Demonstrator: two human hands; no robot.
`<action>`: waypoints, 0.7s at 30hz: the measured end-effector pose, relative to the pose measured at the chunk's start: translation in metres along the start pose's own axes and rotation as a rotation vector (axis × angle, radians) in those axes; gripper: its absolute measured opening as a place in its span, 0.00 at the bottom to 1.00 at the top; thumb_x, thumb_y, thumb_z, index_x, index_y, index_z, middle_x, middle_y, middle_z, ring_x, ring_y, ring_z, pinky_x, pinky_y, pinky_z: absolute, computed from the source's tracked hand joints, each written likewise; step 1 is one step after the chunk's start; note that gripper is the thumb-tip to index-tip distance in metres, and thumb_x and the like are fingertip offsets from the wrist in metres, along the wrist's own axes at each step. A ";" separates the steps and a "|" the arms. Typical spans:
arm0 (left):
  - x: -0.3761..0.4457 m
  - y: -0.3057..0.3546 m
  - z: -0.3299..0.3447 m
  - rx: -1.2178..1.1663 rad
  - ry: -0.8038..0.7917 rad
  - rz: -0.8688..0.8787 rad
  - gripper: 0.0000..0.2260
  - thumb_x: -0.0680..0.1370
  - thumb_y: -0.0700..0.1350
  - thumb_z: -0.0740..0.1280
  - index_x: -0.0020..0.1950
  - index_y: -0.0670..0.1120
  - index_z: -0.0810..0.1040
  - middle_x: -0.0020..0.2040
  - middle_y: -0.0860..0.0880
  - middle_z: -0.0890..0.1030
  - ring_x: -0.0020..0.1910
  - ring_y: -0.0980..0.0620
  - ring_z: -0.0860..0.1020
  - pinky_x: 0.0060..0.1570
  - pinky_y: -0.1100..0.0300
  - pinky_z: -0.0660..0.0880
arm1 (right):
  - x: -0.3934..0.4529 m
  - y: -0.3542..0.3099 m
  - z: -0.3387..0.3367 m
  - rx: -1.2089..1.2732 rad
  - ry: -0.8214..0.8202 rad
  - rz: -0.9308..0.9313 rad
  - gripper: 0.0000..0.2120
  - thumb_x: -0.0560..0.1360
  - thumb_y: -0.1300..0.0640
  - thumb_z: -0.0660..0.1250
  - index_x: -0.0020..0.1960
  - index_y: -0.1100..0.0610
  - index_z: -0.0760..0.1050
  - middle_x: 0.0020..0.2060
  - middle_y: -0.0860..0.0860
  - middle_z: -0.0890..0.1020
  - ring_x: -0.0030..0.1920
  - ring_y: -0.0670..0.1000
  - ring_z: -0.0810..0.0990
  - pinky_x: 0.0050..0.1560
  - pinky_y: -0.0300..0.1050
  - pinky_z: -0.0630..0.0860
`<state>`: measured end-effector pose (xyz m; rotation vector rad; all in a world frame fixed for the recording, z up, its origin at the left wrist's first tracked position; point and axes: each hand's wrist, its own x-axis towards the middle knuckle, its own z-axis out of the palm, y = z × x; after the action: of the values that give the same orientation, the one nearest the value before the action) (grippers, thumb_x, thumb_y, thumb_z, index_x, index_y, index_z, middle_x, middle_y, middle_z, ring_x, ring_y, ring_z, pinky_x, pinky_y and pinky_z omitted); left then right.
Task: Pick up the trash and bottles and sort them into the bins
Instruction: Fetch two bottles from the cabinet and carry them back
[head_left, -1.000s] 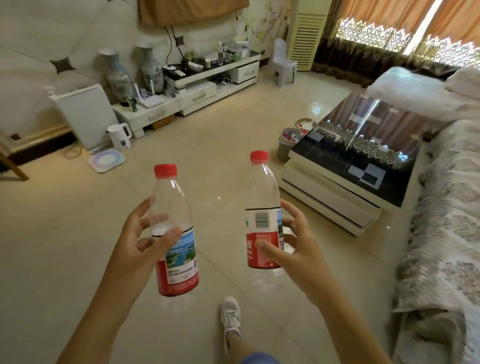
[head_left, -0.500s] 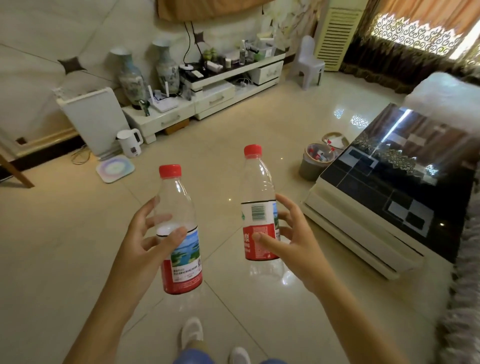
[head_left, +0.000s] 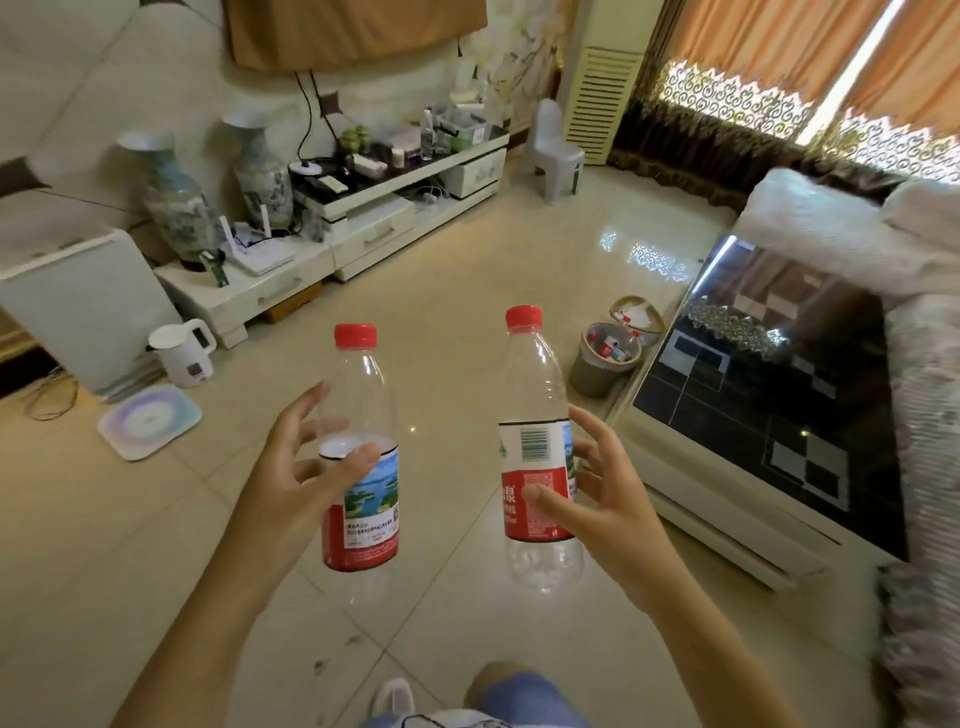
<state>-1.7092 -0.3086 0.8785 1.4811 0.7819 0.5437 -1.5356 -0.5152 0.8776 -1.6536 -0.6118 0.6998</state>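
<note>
I hold two clear, empty plastic bottles with red caps upright in front of me. My left hand (head_left: 291, 483) grips the left bottle (head_left: 361, 447) at its red and blue label, thumb in front. My right hand (head_left: 602, 499) grips the right bottle (head_left: 535, 431) at its red and white label. Ahead to the right, on the floor beside the coffee table, stands a brown bin (head_left: 597, 366) holding bottles and trash. Just behind it is a second bin (head_left: 636, 317) with white trash in it.
A glossy black coffee table (head_left: 769, 410) fills the right side, with a sofa (head_left: 924, 415) beyond it. A white TV stand (head_left: 363, 234) with vases, a kettle (head_left: 182, 353) and a white appliance (head_left: 83, 306) line the left wall. Tiled floor lies between.
The view has moved closer to the bins and turned slightly; both bottles stay gripped upright in my hands. My feet have shifted below as I walk.
</note>
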 end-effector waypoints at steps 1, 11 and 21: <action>0.012 0.002 -0.004 -0.004 -0.004 0.002 0.36 0.62 0.63 0.75 0.67 0.69 0.64 0.61 0.60 0.75 0.54 0.56 0.78 0.45 0.60 0.75 | 0.008 0.000 0.004 0.005 0.009 0.010 0.38 0.64 0.53 0.74 0.69 0.40 0.61 0.59 0.47 0.74 0.56 0.50 0.79 0.45 0.44 0.81; 0.158 0.014 -0.003 -0.019 0.010 -0.023 0.32 0.66 0.57 0.73 0.67 0.67 0.63 0.60 0.60 0.75 0.51 0.59 0.79 0.41 0.66 0.73 | 0.157 -0.004 0.006 -0.004 0.082 0.057 0.35 0.62 0.52 0.73 0.63 0.34 0.63 0.57 0.46 0.75 0.55 0.51 0.79 0.45 0.47 0.81; 0.361 0.050 0.037 0.046 0.018 0.000 0.34 0.64 0.56 0.71 0.69 0.64 0.64 0.59 0.59 0.76 0.47 0.67 0.79 0.42 0.65 0.73 | 0.377 -0.017 -0.028 0.053 0.111 0.001 0.37 0.63 0.52 0.73 0.67 0.38 0.61 0.59 0.46 0.74 0.56 0.48 0.78 0.42 0.42 0.80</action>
<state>-1.4392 -0.0607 0.8788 1.5203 0.8134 0.5430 -1.2585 -0.2595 0.8530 -1.6314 -0.5093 0.6152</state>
